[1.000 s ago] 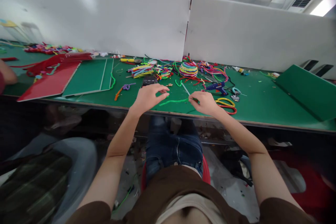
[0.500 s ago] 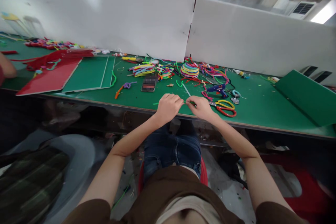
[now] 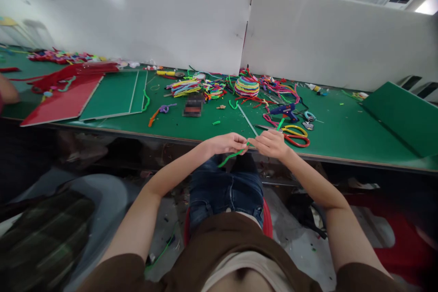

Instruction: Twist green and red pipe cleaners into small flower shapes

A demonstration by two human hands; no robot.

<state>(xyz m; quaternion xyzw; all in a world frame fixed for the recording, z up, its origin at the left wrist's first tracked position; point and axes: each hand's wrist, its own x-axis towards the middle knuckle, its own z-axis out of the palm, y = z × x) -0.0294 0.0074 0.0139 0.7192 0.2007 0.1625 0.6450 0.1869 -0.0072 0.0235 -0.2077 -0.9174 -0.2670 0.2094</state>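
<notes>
A fuzzy green pipe cleaner (image 3: 228, 159) runs between my two hands at the table's front edge. My left hand (image 3: 226, 143) pinches it between thumb and fingers, and one end hangs down toward my lap. My right hand (image 3: 271, 143) is closed on it too, with a green end poking up past the knuckles. Just beyond my right hand lie scissors (image 3: 297, 140) with yellow and red handles. A thin pale strip (image 3: 247, 119) slants across the table toward my fingers. A short green piece (image 3: 216, 122) lies on the tabletop beyond my left hand.
A blue glue gun (image 3: 283, 111) lies behind the scissors. Further back are a striped, colourful ball (image 3: 247, 86) and bundled pipe cleaners (image 3: 185, 87). A dark, blurred box (image 3: 193, 106) and an orange-purple twisted piece (image 3: 160, 113) lie left. Green board (image 3: 402, 118) stands right.
Both hands have drawn back slightly toward me and lower. My left hand has turned, showing its fingers and the hanging green pipe cleaner. A green end now shows above my right hand.
</notes>
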